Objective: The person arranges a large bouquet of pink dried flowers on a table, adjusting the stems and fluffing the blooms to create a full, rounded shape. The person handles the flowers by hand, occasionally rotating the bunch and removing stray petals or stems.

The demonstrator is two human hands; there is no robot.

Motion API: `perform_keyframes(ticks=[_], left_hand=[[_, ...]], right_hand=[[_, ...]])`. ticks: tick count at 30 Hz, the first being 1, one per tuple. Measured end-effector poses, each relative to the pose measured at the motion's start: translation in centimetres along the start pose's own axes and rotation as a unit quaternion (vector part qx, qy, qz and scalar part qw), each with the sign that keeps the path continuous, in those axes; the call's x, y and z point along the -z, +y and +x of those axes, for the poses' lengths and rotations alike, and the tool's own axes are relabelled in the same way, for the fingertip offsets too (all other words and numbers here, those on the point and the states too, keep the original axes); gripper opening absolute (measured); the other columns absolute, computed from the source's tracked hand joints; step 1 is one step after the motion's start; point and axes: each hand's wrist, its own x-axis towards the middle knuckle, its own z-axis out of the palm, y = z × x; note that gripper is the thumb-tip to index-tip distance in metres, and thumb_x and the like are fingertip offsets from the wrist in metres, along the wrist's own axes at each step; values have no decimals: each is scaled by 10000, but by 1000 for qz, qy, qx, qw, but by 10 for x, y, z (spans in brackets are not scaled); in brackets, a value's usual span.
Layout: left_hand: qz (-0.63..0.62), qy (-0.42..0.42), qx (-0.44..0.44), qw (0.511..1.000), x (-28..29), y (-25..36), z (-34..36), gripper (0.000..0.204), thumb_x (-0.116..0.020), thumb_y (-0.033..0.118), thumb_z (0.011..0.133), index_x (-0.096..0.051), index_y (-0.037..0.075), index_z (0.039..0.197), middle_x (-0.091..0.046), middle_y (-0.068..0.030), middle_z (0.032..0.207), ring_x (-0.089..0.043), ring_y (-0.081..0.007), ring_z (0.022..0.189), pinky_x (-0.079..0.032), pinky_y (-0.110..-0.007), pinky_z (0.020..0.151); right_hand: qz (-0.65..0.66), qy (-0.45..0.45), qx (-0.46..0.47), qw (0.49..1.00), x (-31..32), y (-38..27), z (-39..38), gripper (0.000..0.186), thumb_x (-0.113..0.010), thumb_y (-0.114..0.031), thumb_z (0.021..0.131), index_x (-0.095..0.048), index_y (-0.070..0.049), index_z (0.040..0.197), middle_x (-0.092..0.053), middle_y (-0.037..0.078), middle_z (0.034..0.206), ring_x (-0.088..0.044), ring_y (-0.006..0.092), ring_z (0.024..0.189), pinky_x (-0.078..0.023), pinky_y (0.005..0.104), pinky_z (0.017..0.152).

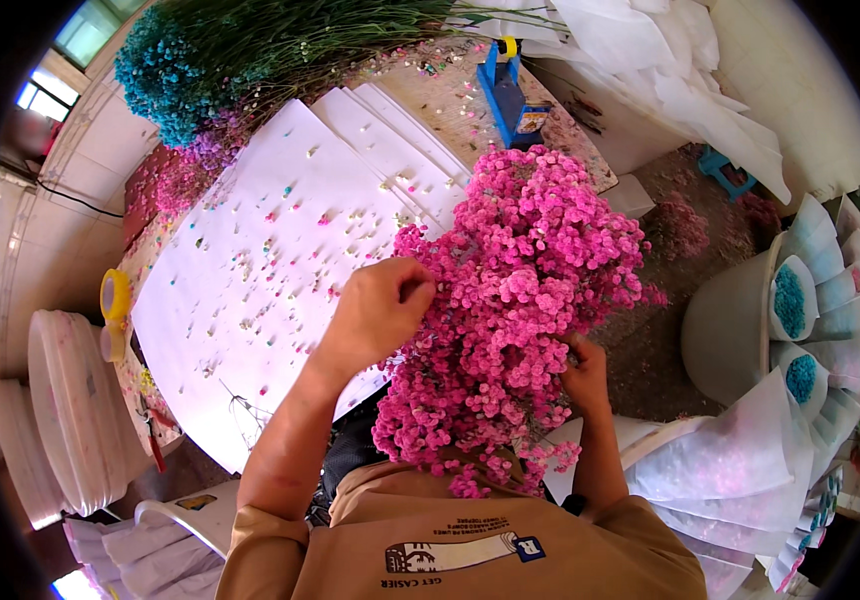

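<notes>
A big bunch of pink flowers [510,290] with small, dense heads leans against my front, over the near right part of the table. My right hand [586,375] is closed at the bunch's right side, its fingertips hidden among the blooms. At the left side of the bunch, my left hand [382,308] is curled with thumb and forefinger bent together, its knuckles up against the flowers. Whatever those fingers may hold is too small or hidden to make out. Beneath the left hand lie large white paper sheets [240,270], strewn with tiny loose blossoms.
Blue flowers [162,85] with long green stems [310,40] lie across the table's far side. A blue tape dispenser [502,95] stands beyond the bunch. Yellow tape rolls [115,295] and red-handled pliers [155,440] sit at the left edge. A bucket [735,325] with wrapped bouquets stands right.
</notes>
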Motion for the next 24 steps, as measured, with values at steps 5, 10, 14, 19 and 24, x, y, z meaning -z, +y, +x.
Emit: perform_keyframes(ticks=[5,10,14,19,24], left_hand=[[223,106,-79,966,-24,5,-3,152,-728,148,858,-731,56,979,-691,-148,905,-698,-348,817,-557,-446,714],[240,92,-97,961,-28,5,0,93,-705,133,873,-707,52,918,-676,-125,878,-697,-325,796,-552,-452,679],[-62,60,-49,995,-14,11,6,136,-620,145,941,-657,23,891,-605,-48,776,-593,-183,637,-458,-346,543],[-419,-46,110,900,15,27,56,236,-517,165,987,-644,-6,1089,-551,-28,772,-383,-76,577,-289,-253,497],[-179,-103,72,976,-5,37,122,236,-601,189,974,-711,2,1067,-630,-13,812,-474,-89,623,-387,-269,560]], right_hand=[[-5,-5,5,1000,-1,-1,0,232,-674,9,876,-764,-26,1087,-751,105,882,-700,158,820,-542,308,770],[-12,-6,11,1000,1,-7,0,244,-671,10,866,-762,-29,1089,-749,107,885,-701,170,818,-542,314,767],[-7,-1,19,1000,0,5,-2,242,-674,4,870,-760,-28,1094,-751,108,888,-706,175,826,-544,315,768],[-25,-25,-4,999,0,-7,0,242,-681,-2,879,-758,-29,1107,-755,107,915,-710,176,834,-548,316,763],[-12,-17,14,1000,0,-3,-1,244,-685,-8,886,-761,-44,1115,-748,97,911,-694,169,815,-543,322,745]])
